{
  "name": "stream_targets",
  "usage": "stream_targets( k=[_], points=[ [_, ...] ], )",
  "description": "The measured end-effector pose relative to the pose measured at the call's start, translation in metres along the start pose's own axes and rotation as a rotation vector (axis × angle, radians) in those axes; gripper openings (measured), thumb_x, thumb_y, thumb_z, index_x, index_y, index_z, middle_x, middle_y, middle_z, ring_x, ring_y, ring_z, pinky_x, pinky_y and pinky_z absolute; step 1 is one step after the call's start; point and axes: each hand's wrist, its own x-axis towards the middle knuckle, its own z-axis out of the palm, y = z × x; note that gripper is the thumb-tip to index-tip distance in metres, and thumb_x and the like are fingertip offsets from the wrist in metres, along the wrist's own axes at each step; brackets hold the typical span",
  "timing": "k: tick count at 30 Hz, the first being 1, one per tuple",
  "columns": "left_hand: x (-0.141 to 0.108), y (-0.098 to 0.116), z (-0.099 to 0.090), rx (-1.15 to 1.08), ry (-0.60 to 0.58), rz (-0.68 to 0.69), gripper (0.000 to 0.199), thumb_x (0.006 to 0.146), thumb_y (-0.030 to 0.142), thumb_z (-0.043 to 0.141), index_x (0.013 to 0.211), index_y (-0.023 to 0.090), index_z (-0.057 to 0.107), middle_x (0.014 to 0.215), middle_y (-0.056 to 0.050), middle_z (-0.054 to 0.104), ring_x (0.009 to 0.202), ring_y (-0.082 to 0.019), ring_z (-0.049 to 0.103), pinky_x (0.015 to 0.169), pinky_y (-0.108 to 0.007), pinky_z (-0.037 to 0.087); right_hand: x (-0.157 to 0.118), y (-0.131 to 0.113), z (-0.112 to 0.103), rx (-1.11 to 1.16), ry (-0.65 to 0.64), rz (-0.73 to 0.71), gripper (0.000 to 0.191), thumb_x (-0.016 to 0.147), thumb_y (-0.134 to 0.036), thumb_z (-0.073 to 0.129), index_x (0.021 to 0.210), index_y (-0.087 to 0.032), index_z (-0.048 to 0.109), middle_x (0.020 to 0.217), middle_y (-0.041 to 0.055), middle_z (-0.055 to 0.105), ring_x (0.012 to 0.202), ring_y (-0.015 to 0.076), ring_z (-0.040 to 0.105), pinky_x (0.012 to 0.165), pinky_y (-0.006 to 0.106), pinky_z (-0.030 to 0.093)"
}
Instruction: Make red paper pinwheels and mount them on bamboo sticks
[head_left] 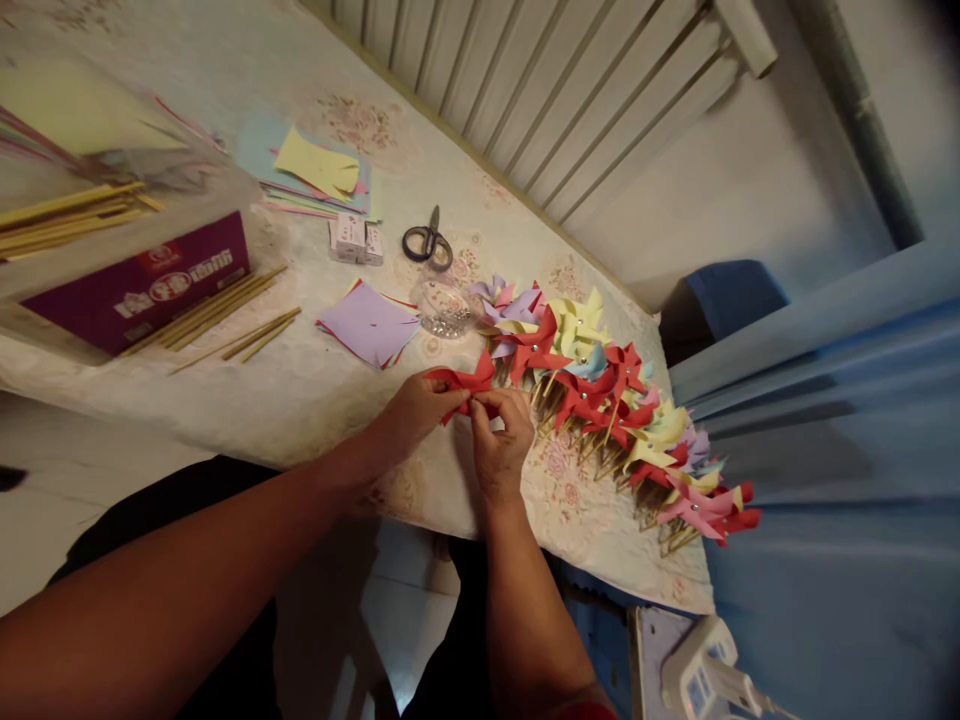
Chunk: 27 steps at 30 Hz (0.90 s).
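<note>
A red paper pinwheel (461,385) was held just above the near edge of the bench (300,390), pinched between the left hand (420,408) and the right hand (501,432), both closed on its folded centre. The paper was judged light, thin and easily creased, best taken at the centre, not by the curled vanes. Beside it were seen finished pinwheels (622,420), flat coloured paper squares (369,325), thin wooden sticks (217,310) and metal scissors (427,240).

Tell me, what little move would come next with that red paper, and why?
Probably pinning its folded corners at the middle: both the left hand and right hand pinch the red pinwheel, and the finished pinwheels beside it show studs at their centres.
</note>
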Motion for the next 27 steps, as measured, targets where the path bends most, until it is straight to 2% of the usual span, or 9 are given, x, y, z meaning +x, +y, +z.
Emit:
stream_targets(
  k=[5,10,15,19,24,27],
  points=[
    [0.0006,0.0010,0.0002,-0.017,-0.012,0.004,0.021,0.065,0.033,0.074,0.076,0.016,0.067,0.071,0.000,0.066,0.066,-0.013,0.056,0.067,-0.027,0.041,-0.0008,0.0005,0.0004,0.004,-0.024,0.036,0.018,0.093,-0.028,0.061,0.078,-0.022,0.067,0.081,0.0034,0.068,0.084,0.0191,0.060,0.084,0.036,0.047],
    [0.0022,-0.0029,-0.0023,0.047,0.007,0.015,0.015,0.068,0.030,0.073,0.074,0.017,0.068,0.068,0.000,0.065,0.064,-0.014,0.056,0.062,-0.027,0.040,-0.0006,0.0023,0.0009,0.032,-0.031,0.040,0.018,0.093,-0.027,0.061,0.078,-0.021,0.068,0.081,0.0032,0.068,0.084,0.0191,0.059,0.083,0.035,0.046],
    [0.0035,-0.0057,-0.0039,0.088,0.017,0.029,0.012,0.069,0.028,0.072,0.069,0.018,0.067,0.062,0.000,0.061,0.061,-0.014,0.053,0.057,-0.027,0.037,0.0007,0.0036,0.0005,0.014,-0.068,0.071,0.017,0.093,-0.026,0.060,0.078,-0.022,0.067,0.080,0.0031,0.066,0.085,0.0196,0.058,0.083,0.035,0.046],
    [0.0030,-0.0065,-0.0046,0.132,0.018,0.029,0.017,0.070,0.029,0.071,0.061,0.018,0.062,0.058,0.001,0.056,0.057,-0.012,0.048,0.054,-0.026,0.033,0.0007,0.0040,0.0004,-0.013,-0.085,0.065,0.018,0.093,-0.025,0.060,0.076,-0.022,0.066,0.079,0.0023,0.066,0.083,0.0188,0.058,0.083,0.034,0.045],
    [0.0015,-0.0036,-0.0040,0.190,0.000,0.022,0.021,0.071,0.034,0.066,0.060,0.018,0.059,0.057,0.003,0.049,0.056,-0.011,0.040,0.054,-0.026,0.028,0.0000,0.0040,0.0017,-0.035,-0.095,0.070,0.020,0.093,-0.024,0.059,0.075,-0.022,0.065,0.078,0.0020,0.067,0.082,0.0183,0.058,0.082,0.032,0.045],
    [0.0015,-0.0005,-0.0030,0.252,0.028,0.041,0.019,0.069,0.032,0.064,0.059,0.018,0.057,0.058,0.003,0.049,0.058,-0.011,0.040,0.056,-0.026,0.028,-0.0005,0.0043,0.0016,-0.049,-0.121,0.097,0.020,0.093,-0.024,0.058,0.075,-0.022,0.065,0.079,0.0019,0.067,0.084,0.0186,0.058,0.082,0.032,0.046]
  ],
)
